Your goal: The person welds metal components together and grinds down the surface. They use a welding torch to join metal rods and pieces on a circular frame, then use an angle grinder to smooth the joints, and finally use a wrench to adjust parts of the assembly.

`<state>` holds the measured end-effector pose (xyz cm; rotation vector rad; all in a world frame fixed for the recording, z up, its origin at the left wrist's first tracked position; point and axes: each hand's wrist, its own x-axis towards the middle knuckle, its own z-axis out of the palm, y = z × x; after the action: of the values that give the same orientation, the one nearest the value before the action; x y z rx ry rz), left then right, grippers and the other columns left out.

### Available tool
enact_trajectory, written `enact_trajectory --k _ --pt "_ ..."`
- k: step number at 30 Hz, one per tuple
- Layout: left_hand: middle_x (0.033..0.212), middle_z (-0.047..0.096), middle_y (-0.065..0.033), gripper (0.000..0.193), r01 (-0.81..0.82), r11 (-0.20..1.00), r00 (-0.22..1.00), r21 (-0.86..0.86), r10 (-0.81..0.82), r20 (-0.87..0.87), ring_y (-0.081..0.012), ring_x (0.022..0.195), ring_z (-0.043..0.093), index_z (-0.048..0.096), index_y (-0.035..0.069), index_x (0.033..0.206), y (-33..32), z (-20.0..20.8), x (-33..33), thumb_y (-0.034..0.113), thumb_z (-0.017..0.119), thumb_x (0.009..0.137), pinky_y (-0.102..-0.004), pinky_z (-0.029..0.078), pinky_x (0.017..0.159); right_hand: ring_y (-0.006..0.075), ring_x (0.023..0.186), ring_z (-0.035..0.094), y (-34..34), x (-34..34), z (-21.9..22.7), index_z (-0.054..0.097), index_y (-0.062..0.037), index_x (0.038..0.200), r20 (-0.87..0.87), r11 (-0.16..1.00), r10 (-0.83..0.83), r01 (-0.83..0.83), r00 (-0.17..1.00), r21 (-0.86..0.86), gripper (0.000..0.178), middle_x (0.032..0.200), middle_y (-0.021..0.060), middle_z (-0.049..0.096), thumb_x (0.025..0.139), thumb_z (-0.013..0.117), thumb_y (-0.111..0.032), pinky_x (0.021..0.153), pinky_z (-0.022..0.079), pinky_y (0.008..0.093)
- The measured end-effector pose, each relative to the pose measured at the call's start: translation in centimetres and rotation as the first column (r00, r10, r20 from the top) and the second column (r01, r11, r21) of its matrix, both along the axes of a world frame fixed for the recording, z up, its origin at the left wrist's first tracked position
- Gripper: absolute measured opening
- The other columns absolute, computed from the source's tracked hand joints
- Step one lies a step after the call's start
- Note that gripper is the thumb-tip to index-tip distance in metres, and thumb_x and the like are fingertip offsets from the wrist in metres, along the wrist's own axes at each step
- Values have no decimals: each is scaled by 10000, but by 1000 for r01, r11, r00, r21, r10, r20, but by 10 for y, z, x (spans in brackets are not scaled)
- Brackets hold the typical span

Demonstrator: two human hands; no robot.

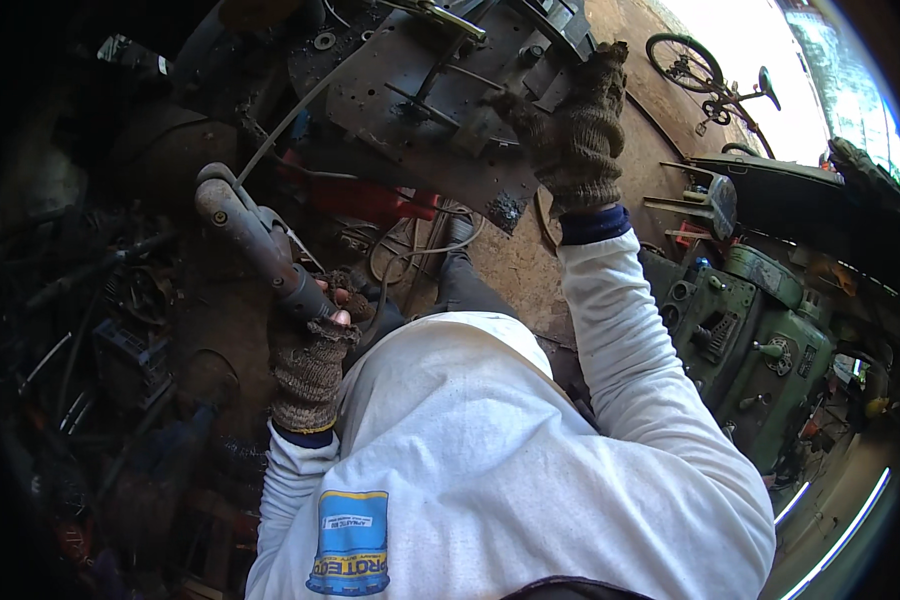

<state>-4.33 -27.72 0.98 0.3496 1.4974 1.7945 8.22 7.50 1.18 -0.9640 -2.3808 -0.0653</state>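
My left hand, in a worn brown knit glove with bare fingertips showing, is closed round the handle of a welding electrode holder. A thin grey welding rod runs from its head up toward the metal table. My right hand, gloved alike, is over the right edge of the dark steel plate. Its thumb points left, apart from the fingers, which reach away from me. Whether it touches the metal pieces beside it is hard to tell. Flat bars and a small block lie on the plate.
Under the plate sits a red metal part, with a looping grey cable near my legs. A green machine stands at the right. Farther off is a bicycle. Dark clutter fills the left side.
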Motion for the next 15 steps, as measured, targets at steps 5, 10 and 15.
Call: enact_trajectory --k 5,10,15 --pt "1069 588 -109 428 36 999 997 -40 -33 65 -200 977 604 508 42 1181 1 4 -4 77 737 820 -336 557 760 385 1238 480 -16 16 29 415 60 1350 -425 999 -12 31 905 36 805 1355 256 476 767 796 -342 1033 389 417" --pt "959 577 -108 316 -18 975 982 220 -23 186 -244 938 581 565 76 1109 43 36 0 121 716 835 -477 563 782 333 1154 558 83 80 -51 434 62 1341 -689 880 -406 54 600 -471 754 1323 234 525 797 778 -330 1007 414 406" --pt "1052 530 -58 405 -95 987 961 127 58 271 -227 963 555 523 158 1102 62 41 5 134 769 782 -555 480 932 334 1069 615 172 79 -64 581 28 1181 -208 505 -622 183 755 -844 563 1183 219 629 838 700 -401 940 452 395"
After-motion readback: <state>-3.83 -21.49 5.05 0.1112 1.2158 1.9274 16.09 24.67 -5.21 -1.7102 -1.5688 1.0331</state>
